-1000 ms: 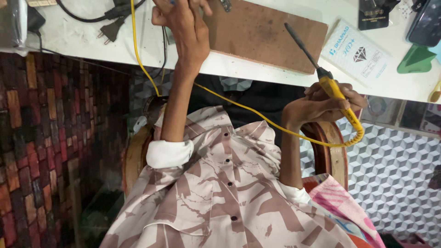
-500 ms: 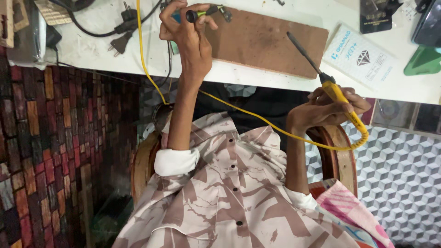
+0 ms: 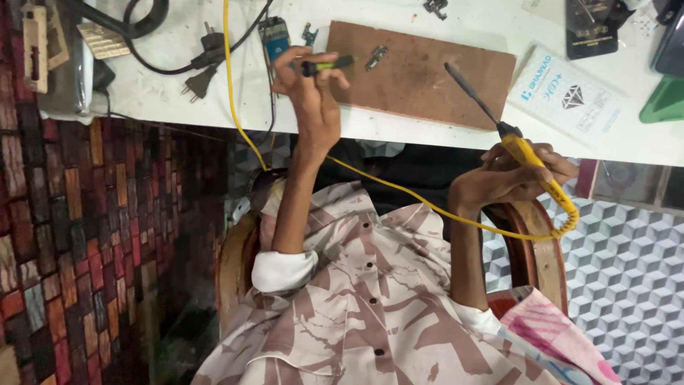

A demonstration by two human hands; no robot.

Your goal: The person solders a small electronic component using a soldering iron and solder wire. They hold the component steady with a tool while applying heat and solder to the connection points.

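My left hand (image 3: 313, 89) is raised over the white table's (image 3: 178, 78) near edge, shut on a thin green and black pen-like tool (image 3: 328, 65) held level. The tool's tip points at a brown wooden board (image 3: 427, 71), on which a small metal part (image 3: 376, 57) lies. My right hand (image 3: 513, 177) hangs just below the table edge and grips a yellow-handled soldering iron (image 3: 526, 153). The iron's dark tip (image 3: 463, 85) slants up over the board's right end. Its yellow cable (image 3: 231, 85) loops across my lap and up over the table.
A small blue circuit board (image 3: 274, 34) lies beside my left hand. Black plugs and cords (image 3: 203, 64) are at the left. A white booklet (image 3: 566, 96), a green object (image 3: 666, 103) and a dark device (image 3: 591, 28) sit right of the board. A patterned wall (image 3: 78, 249) stands to my left.
The view has tilted up, so more of the table shows. My left hand has drawn back toward the table edge and now holds the green tool level. My right hand has barely moved.
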